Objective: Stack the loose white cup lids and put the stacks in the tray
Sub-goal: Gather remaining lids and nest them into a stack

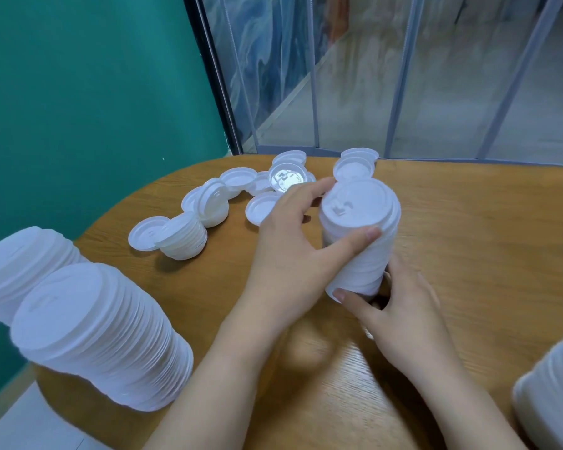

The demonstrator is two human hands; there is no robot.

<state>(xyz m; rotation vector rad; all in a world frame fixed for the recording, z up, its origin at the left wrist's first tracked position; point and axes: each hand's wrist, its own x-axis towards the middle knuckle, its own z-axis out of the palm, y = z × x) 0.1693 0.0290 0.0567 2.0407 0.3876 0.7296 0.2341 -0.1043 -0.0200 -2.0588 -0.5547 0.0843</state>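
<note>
I am holding a stack of white lids upright on the wooden surface, just past the middle toward 1 o'clock. My left hand is wrapping it from 9 o'clock: the thumb is lying across the near edge of the top lid, and the fingers are curling round the far side. My right hand is gripping the foot of the stack from 5 o'clock, its thumb pressing the bottom lids while the other fingers are tucking behind the stack, where I cannot tell how they lie.

Loose lids are lying scattered from 10 to 12 o'clock, some upside down, some overlapping, and a short leaning pile is resting among them. 2 more lids are sitting just behind my stack at the far edge. 2 tall finished stacks are standing at 8 o'clock, touching each other, and part of another stack is showing at 4 o'clock.

A teal wall is rising at 10 o'clock, and clear plastic curtain strips are hanging beyond the surface at 12 o'clock.
</note>
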